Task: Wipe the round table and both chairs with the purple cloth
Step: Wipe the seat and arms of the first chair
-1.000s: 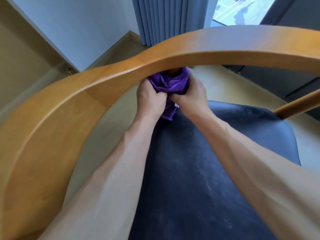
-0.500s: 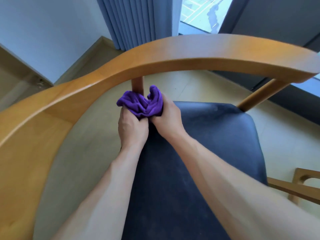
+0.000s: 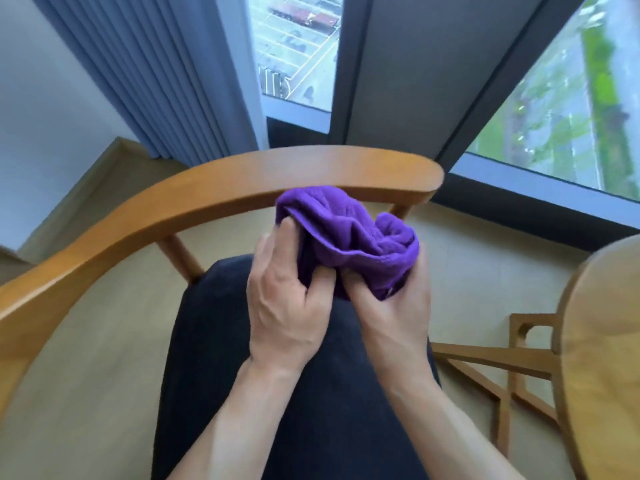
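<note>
Both hands hold a bunched purple microfibre cloth [image 3: 349, 237] above the front of a wooden armchair with a curved honey-coloured back rail [image 3: 214, 199] and a dark navy padded seat [image 3: 207, 341]. The left hand [image 3: 284, 306] grips the cloth's near left side, its fingers [image 3: 289, 233] curled over the top fold and the thumb pressed into the fabric beneath. The right hand [image 3: 391, 306] cups the cloth from the right and below, its fingers wrapped round the bundle and mostly hidden by it, the thumb pinching the lower edge next to the left thumb. The cloth sits crumpled between the two hands, its far edge overlapping the rail in the view; whether it touches the wood cannot be told. At the right edge is the rim of a round light wooden tabletop [image 3: 602, 341], blurred, with a wooden base frame of crossed slats [image 3: 491, 362] below it on the pale floor [image 3: 86, 375]. Behind the chair hang grey-blue pleated curtains [image 3: 166, 81] beside a dark-framed window [image 3: 398, 71]
</note>
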`<state>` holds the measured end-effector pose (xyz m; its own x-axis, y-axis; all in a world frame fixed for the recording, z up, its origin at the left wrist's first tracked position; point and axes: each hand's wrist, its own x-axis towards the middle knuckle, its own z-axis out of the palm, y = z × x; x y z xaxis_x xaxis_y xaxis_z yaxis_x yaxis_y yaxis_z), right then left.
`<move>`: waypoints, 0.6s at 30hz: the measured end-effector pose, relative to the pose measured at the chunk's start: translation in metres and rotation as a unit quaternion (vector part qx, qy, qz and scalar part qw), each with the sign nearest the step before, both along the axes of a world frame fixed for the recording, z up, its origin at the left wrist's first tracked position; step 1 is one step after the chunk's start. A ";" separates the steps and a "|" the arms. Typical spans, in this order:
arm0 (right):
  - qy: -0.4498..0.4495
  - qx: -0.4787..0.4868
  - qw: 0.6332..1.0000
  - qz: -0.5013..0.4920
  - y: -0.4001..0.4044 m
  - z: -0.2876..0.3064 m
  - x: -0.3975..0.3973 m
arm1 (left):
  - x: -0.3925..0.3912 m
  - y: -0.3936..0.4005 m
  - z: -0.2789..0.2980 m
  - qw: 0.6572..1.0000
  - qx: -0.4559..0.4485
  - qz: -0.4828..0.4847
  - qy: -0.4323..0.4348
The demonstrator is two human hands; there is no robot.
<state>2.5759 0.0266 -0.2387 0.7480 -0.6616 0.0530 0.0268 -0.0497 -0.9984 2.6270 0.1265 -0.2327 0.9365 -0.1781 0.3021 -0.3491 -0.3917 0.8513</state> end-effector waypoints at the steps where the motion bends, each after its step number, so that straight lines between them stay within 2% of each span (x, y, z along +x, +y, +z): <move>1: -0.011 0.016 1.000 -0.018 -0.006 0.009 0.001 | 0.003 -0.009 0.011 0.999 0.011 0.003 -0.032; 4: -0.016 0.074 0.992 -0.096 -0.022 0.031 0.015 | 0.022 -0.044 0.045 0.991 0.075 0.003 -0.114; 7: -0.015 0.148 0.974 -0.173 -0.038 0.043 0.038 | 0.045 -0.080 0.066 0.981 0.128 -0.001 -0.142; 9: 0.009 0.168 0.964 -0.204 -0.047 0.050 0.051 | 0.061 -0.102 0.071 0.977 0.170 0.003 -0.127; 13: 0.149 0.046 0.970 -0.185 -0.064 0.052 0.061 | 0.092 -0.135 0.059 0.955 0.292 -0.053 -0.027; 15: 0.181 0.033 0.969 -0.166 -0.073 0.048 0.061 | 0.097 -0.141 0.044 0.940 0.326 -0.098 0.032; 18: 0.203 0.040 0.964 -0.166 -0.081 0.042 0.061 | 0.097 -0.144 0.029 0.932 0.345 -0.109 0.030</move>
<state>2.6367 -0.0545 -0.1963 0.4433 -0.8578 -0.2601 -0.3712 0.0885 -0.9243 2.7243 -0.0177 -0.2035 0.8670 -0.4983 -0.0062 -0.4441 -0.7782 0.4441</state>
